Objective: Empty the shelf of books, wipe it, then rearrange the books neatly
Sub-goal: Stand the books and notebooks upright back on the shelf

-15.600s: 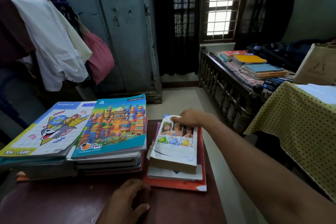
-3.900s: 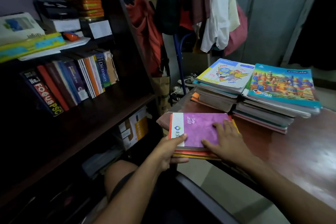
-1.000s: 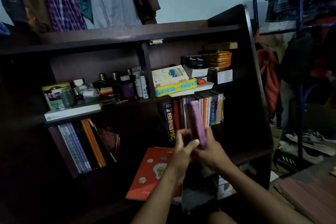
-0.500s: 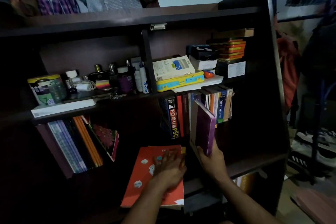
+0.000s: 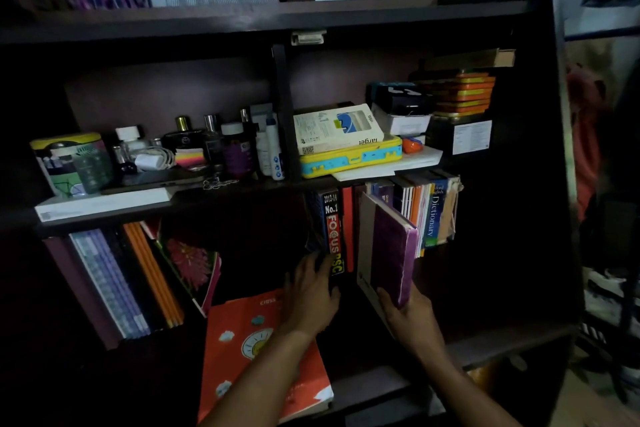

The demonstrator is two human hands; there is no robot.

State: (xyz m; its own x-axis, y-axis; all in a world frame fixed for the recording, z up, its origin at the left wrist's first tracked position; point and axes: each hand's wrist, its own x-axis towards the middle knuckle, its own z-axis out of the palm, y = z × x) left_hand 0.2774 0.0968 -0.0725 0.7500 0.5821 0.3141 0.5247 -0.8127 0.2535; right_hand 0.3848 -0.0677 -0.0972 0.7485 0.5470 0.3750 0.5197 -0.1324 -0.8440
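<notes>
Head view: right hand (image 5: 414, 317) grips purple book (image 5: 393, 255) by its bottom end, long axis upright, just right of the book row (image 5: 337, 230). Left hand (image 5: 311, 291), fingers loosely curled, touches the black spine; gap lies btwn hands.

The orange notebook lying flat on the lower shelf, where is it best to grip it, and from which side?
Probably its near right corner, from the front: the orange notebook lies flat, that corner overhanging the shelf edge, so fingers fit beneath. The left hand hovers over its far end.
</notes>
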